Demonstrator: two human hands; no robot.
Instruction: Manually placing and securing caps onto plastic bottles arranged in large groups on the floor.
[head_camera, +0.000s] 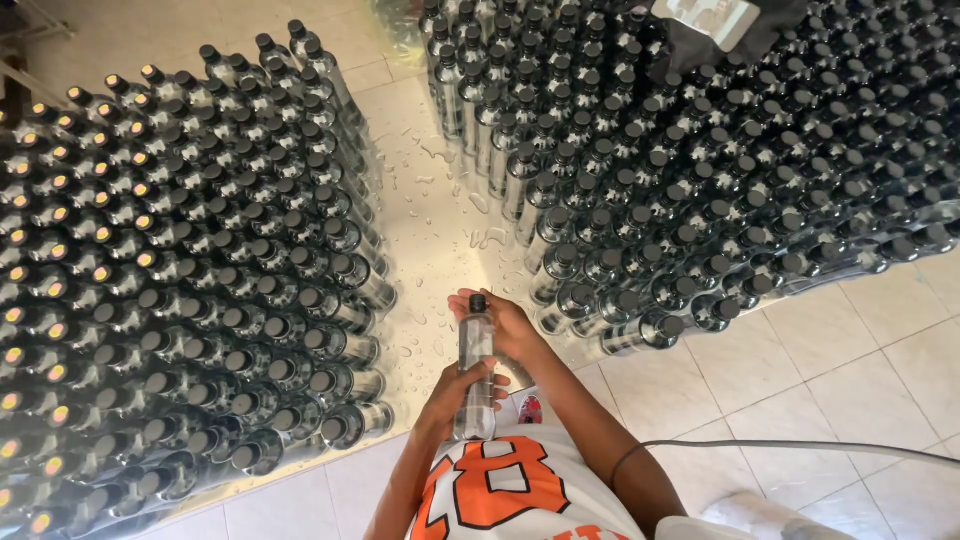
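Left hand (455, 392) wrapped around the lower body of a clear plastic bottle (475, 370) with a black cap, right hand (505, 325) closed around its upper part near the neck. Held upright above the wet tiled floor (440, 215), between two large blocks of capped bottles: left stack (180, 290), right stack (680, 170).

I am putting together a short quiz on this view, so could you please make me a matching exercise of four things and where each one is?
Things:
1. Clear bottle
2. Left hand
3. Right hand
4. Grey cable

Places:
A. At the bottle's upper part, near its black cap
B. Across the tiled floor at lower right
C. Upright between both hands
D. Wrapped round the bottle's lower body

Pairs: 1-C, 2-D, 3-A, 4-B
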